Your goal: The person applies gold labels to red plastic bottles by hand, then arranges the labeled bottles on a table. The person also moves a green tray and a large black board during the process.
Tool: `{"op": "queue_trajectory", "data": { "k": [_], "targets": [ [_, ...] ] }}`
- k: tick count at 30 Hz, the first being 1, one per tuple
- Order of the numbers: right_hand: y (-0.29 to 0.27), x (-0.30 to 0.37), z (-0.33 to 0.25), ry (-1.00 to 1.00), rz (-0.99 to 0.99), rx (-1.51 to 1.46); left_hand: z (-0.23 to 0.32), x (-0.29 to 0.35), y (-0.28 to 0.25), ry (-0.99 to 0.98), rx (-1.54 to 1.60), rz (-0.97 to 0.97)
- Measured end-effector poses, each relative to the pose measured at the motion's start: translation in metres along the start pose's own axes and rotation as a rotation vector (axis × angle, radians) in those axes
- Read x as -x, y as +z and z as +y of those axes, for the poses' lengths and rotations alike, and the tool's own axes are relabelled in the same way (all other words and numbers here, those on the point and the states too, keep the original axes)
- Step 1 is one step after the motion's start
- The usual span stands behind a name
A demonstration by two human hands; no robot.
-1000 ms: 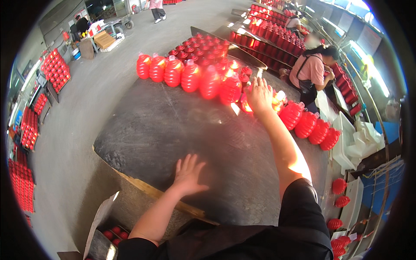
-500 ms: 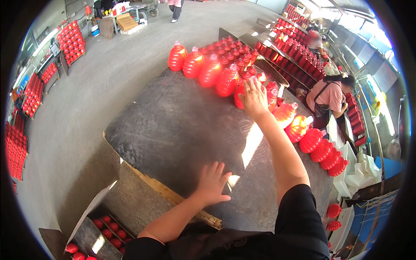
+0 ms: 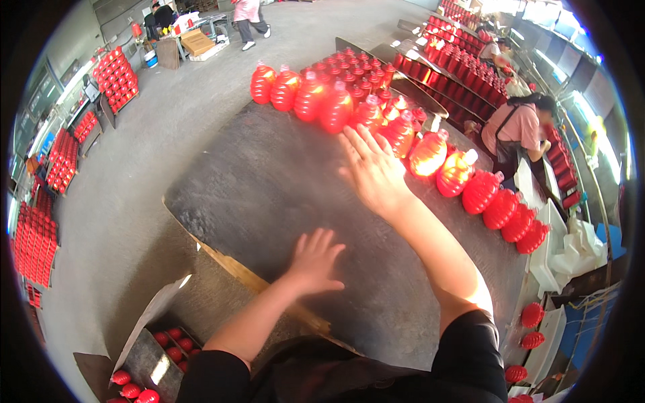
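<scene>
A row of glossy red, ribbed, lantern-shaped bottles point(image 3: 428, 154) with short necks runs along the far and right edges of a dark board point(image 3: 269, 195). My right hand point(image 3: 374, 166) reaches over the board with its fingers extended, just on the near side of the row. Its fingertips overlap the foot of a bottle point(image 3: 368, 115); whether they touch it I cannot tell. Nearer to me, my left hand point(image 3: 314, 262) is spread above or on the board and holds nothing. Behind the row stand many more red bottles point(image 3: 349, 67), packed close together.
Below left, a compartmented box point(image 3: 151, 363) holds red rounded pieces. Co-workers point(image 3: 514, 131) sit at the right by long racks of red bottles point(image 3: 463, 84). Another person point(image 3: 250, 23) walks at the back. Stacks of red goods point(image 3: 115, 80) line the left side.
My right hand has drawn back from among the bottles toward me and lower. The left hand has shifted slightly left and up. The view has turned a little; the walking person has moved left.
</scene>
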State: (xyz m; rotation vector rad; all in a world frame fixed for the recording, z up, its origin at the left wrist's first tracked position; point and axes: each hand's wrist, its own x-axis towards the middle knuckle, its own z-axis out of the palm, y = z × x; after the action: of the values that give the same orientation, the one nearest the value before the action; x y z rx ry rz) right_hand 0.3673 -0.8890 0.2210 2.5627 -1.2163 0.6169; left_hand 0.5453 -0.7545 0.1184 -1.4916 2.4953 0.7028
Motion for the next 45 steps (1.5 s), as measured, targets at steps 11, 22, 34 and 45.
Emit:
{"op": "queue_trajectory", "data": {
  "k": [11, 22, 34, 45],
  "targets": [
    [-0.189, 0.385, 0.042, 0.499, -0.075, -0.056, -0.007, -0.013, 0.018, 0.102, -0.042, 0.293],
    [-0.273, 0.765, -0.047, 1.635, 0.558, 0.019, 0.353, -0.087, 0.075, 0.273, 0.842, 0.308],
    [-0.352, 0.946, -0.021, 1.665, 0.711, 0.380, 0.780, -0.106, 0.254, 0.933, 0.646, -0.305],
    [-0.291, 1.077, 0.173, 2.000, 0.477, 0.317, 0.947, -0.281, 0.318, 0.790, 0.351, 0.159]
  ]
}}
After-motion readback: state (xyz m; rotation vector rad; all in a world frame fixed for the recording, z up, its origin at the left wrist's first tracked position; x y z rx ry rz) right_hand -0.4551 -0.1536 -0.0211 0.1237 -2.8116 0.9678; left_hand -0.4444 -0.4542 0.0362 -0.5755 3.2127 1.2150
